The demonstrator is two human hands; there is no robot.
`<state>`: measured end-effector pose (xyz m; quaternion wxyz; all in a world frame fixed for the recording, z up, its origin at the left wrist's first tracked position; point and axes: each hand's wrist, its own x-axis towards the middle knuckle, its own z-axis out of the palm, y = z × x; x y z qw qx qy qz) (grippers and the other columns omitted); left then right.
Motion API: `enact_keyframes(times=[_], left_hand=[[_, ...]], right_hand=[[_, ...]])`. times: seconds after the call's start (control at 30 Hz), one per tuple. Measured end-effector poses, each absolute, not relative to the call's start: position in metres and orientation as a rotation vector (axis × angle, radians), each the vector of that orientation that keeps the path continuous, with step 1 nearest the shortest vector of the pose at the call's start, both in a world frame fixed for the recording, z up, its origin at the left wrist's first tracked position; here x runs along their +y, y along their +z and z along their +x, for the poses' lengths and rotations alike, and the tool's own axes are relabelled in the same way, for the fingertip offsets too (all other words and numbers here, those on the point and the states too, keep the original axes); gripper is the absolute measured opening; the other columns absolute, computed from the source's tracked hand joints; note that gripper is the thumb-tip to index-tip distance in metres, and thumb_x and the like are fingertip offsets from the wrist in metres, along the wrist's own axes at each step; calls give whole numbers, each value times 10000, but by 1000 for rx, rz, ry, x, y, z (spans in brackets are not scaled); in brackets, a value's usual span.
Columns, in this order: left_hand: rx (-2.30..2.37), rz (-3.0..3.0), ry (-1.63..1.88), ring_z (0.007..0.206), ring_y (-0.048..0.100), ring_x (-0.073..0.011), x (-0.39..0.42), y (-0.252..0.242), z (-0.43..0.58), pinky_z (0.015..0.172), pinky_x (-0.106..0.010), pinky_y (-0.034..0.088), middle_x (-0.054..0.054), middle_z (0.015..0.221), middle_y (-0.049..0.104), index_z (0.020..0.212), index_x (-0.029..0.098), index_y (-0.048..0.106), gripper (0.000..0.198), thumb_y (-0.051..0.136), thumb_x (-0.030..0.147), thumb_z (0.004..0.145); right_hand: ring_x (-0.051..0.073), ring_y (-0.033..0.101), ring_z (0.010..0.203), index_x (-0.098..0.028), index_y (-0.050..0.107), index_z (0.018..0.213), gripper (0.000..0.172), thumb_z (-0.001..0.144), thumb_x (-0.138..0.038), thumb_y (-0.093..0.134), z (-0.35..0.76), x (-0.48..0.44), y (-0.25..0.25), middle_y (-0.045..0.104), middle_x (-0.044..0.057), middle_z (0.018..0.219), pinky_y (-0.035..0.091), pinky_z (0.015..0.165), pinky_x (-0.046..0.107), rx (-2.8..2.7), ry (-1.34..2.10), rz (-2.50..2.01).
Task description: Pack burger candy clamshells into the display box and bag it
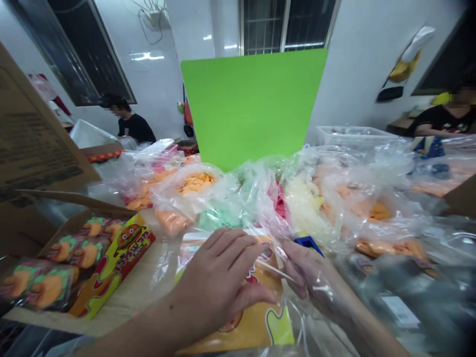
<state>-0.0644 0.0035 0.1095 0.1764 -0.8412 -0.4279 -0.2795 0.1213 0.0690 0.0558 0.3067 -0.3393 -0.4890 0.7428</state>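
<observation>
A printed cardboard piece [260, 325], orange with yellow-green patches, lies flat in front of me, partly covered by clear plastic. My left hand [223, 277] rests over its middle, fingers stretched out and thumb spread, hiding much of the print. Clear plastic bag film [273, 267] runs across the cardboard towards my right hand [316, 277]. That hand is at the right edge of the cardboard, its fingers bent together on the film, and plastic glints over its back. A small blue object [309, 244] sits just beyond the right fingers.
At left, an open display box [122, 263] holds several wrapped burger-shaped pieces [87, 253]. Clear bags of orange pieces [197, 183], green, pink and pale yellow pieces fill the back. Behind them stands a green board [253, 109]. Blurred packages [401, 292] lie right. Two people sit farther off.
</observation>
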Motion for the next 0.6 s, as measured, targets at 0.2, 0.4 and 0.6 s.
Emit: enact_keyframes(times=[0.2, 0.4, 0.6], left_hand=[[-1845, -2747, -400, 749, 603, -209, 13, 119, -50, 631, -310, 456, -23, 813, 667, 903, 225, 623, 336, 553, 530, 779], [-1639, -2659, -641, 897, 575, -194, 10, 136, -54, 823, -342, 431, -69, 917, 653, 872, 156, 609, 236, 432, 308, 905], [-1834, -2843, -346, 832, 568, -181, -1, 136, -64, 755, -291, 432, -26, 831, 656, 1015, 201, 607, 275, 588, 385, 811]], right_hand=[[87, 501, 455, -171, 540, 571, 350, 777, -443, 620, 124, 65, 75, 543, -38, 446, 386, 486, 194, -1111, 1989, -780], [149, 659, 615, -206, 644, 615, 208, 514, -238, 824, 146, 87, 84, 679, -17, 607, 546, 587, 220, -589, 1868, -918], [159, 663, 616, -210, 678, 809, 296, 584, -365, 793, 162, 88, 63, 652, -25, 583, 565, 724, 288, -736, 1903, -876]])
